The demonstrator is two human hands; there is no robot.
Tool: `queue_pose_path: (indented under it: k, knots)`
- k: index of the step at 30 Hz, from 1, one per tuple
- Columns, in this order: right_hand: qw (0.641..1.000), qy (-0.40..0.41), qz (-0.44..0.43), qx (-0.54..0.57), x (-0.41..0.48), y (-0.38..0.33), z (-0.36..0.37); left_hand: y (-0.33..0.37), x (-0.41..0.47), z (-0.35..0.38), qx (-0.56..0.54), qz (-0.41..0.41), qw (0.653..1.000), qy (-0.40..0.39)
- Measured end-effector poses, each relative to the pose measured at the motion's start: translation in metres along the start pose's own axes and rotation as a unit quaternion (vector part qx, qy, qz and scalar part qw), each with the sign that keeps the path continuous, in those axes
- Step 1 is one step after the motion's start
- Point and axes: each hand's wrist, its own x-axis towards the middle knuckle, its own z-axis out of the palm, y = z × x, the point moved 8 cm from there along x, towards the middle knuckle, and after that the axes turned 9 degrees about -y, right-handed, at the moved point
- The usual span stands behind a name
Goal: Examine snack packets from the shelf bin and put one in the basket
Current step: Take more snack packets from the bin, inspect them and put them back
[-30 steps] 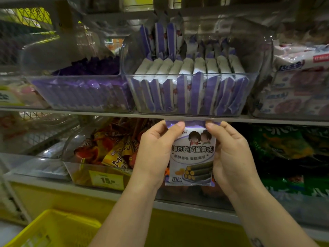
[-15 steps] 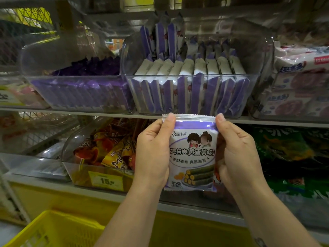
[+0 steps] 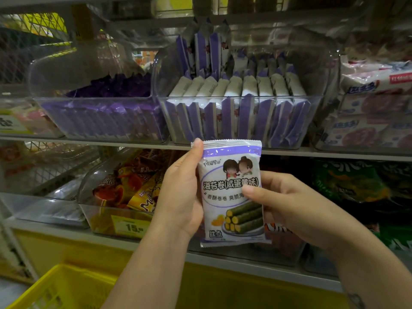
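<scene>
I hold a white and purple snack packet (image 3: 231, 197) upright in front of the shelves, its printed face toward me. My left hand (image 3: 180, 197) grips its left edge, thumb near the top seal. My right hand (image 3: 287, 204) grips the right side, the thumb pressing across the front at mid height. Directly above stands the clear shelf bin (image 3: 240, 101) packed with several matching purple and white packets on edge. A yellow basket (image 3: 62, 288) shows at the lower left, below my left forearm.
A second clear bin (image 3: 98, 117) of purple packets sits left of the first. White and pink packs (image 3: 374, 103) fill the upper right. On the lower shelf are a bin of orange snacks (image 3: 124, 192) with a yellow price tag (image 3: 131, 226), and green bags (image 3: 356, 186).
The packet has come up from below the shelf edge and straightened. My right hand slid down from the top corner to the packet's middle, thumb now across the front.
</scene>
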Motion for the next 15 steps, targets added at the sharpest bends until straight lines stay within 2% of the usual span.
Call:
queue_pose_path:
  k: [2,4,8,11,15]
  knots:
    - [1.000,-0.005,0.006,0.022,-0.002,-0.001,0.000,-0.003,0.001,0.000,0.010,-0.040,0.998,-0.041]
    - [0.998,-0.008,-0.002,0.063,-0.004,-0.006,0.001,-0.001,0.000,0.001,0.068,-0.061,0.991,-0.102]
    - [0.987,0.042,-0.050,0.144,-0.007,-0.021,-0.007,-0.006,-0.009,0.008,0.129,-0.106,0.954,-0.249]
    - [0.981,0.078,-0.073,0.164,-0.007,-0.025,-0.012,-0.010,-0.011,0.007,0.172,-0.102,0.944,-0.263]
    - [0.974,0.084,-0.093,0.187,-0.008,-0.025,-0.011,-0.008,-0.010,0.009,0.200,-0.069,0.939,-0.270]
